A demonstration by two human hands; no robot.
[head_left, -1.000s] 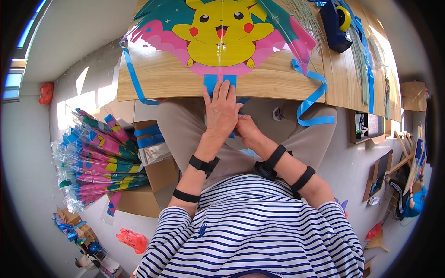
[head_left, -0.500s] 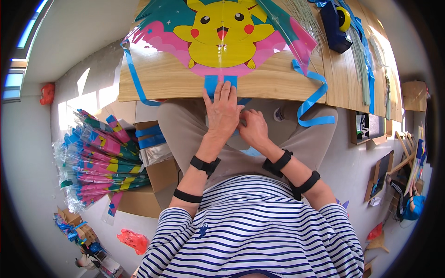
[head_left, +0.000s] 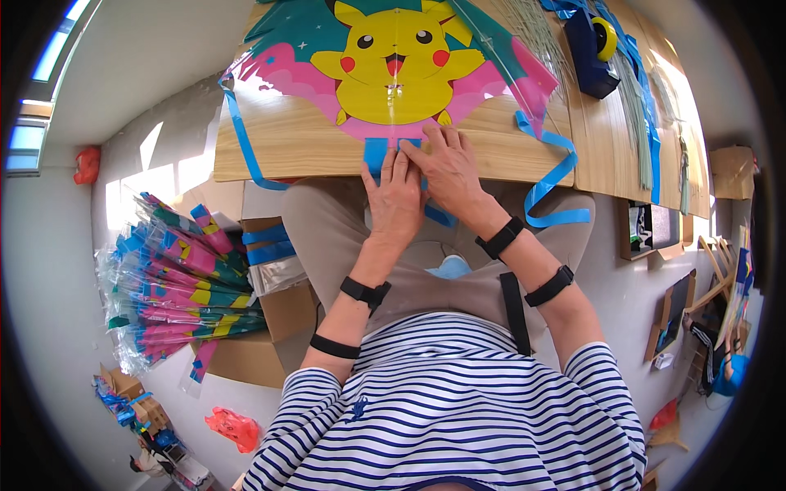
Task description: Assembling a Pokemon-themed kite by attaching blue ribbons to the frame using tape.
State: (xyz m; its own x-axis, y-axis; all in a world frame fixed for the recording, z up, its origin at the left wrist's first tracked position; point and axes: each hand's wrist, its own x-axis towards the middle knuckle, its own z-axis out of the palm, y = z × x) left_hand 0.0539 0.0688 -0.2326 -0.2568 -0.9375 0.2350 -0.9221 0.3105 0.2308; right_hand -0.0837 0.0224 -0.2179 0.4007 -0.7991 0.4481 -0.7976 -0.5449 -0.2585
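A plastic kite (head_left: 393, 82) with a yellow cartoon figure on pink and teal lies flat on the wooden table, its bottom edge toward me. A blue plastic piece (head_left: 375, 150) hangs from the middle of that edge. My left hand (head_left: 395, 196) rests on this blue piece with fingers stretched out. Beside it, my right hand (head_left: 453, 176) lies at the kite's bottom edge, several fingers extended on the table and the thumb side reaching toward my left fingertips. Both hands look open. What lies beneath the fingers is hidden.
Blue ribbons (head_left: 547, 186) trail from both kite sides over the table edge. A tape dispenser (head_left: 591, 57) and thin rods (head_left: 630, 106) lie at the table's right. Bundled folded kites (head_left: 188, 282) in clear wrap fill a cardboard box (head_left: 246, 356) at my left.
My right hand has come up from below the table edge onto the kite's bottom edge, its fingers now extended. My left hand has shifted slightly down and stays on the blue piece.
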